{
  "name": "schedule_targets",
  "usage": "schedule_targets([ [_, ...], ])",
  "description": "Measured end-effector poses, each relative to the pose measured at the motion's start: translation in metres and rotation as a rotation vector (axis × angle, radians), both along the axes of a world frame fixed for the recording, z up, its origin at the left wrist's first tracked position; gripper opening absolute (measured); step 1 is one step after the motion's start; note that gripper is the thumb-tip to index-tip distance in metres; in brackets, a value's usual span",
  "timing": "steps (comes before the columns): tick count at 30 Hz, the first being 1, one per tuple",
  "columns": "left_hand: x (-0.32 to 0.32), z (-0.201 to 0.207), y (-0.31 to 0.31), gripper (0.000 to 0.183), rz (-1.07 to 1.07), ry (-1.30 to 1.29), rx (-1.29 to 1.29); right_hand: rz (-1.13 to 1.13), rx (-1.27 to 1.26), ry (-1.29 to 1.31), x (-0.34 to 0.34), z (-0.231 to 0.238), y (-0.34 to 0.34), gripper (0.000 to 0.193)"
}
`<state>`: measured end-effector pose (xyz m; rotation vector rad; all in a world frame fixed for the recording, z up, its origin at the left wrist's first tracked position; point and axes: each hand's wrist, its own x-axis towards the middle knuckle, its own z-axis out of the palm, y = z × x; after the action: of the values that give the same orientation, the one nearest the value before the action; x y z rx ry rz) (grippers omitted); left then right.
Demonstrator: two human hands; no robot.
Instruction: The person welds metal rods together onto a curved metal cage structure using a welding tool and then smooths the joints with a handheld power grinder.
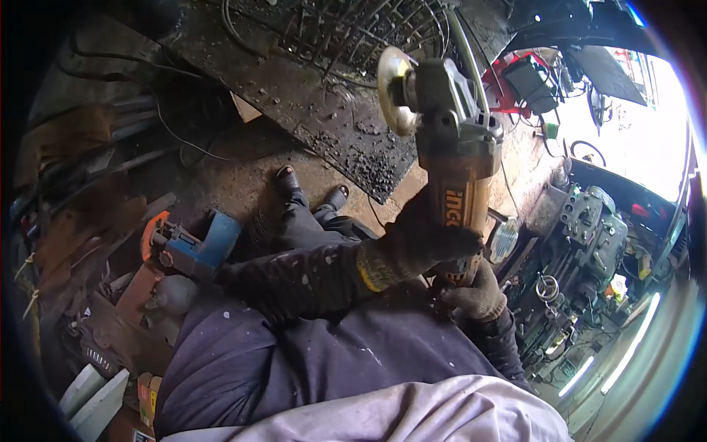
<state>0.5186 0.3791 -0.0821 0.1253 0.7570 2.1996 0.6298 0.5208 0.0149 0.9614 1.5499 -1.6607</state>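
A person sits in a cluttered metal workshop, seen from above, holding an orange angle grinder (pixel 453 158) upright at centre right of the frame, its disc (pixel 394 90) at the top facing left. The left hand (pixel 423 243), in a dark glove, is closed around the orange body of the grinder. The right hand (pixel 475 295), also gloved, is curled at the grinder's lower end, touching it; how firmly it grips cannot be told. A blue power tool (pixel 195 247) lies on the floor at middle left. A dark metal sheet (pixel 294 88) fills the upper centre. No open container shows its contents clearly.
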Motion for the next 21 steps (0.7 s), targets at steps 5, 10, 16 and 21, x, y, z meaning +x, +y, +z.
schedule_targets([
  [5,0.017,-0.007,-0.018,0.07,0.067,-0.101,-0.081,0.037,0.178,0.108,0.016,-0.021,-0.023,0.059],
  [10,0.016,-0.01,-0.036,0.062,0.043,-0.19,-0.113,0.131,0.285,0.139,0.02,-0.027,-0.036,0.064],
  [16,0.003,-0.019,-0.068,0.063,-0.166,-0.118,-0.157,0.034,0.371,0.076,0.011,-0.014,-0.087,0.088],
  [21,0.005,-0.021,-0.087,0.067,-0.248,-0.159,-0.183,0.059,0.418,0.037,0.0,-0.005,-0.112,0.095],
])
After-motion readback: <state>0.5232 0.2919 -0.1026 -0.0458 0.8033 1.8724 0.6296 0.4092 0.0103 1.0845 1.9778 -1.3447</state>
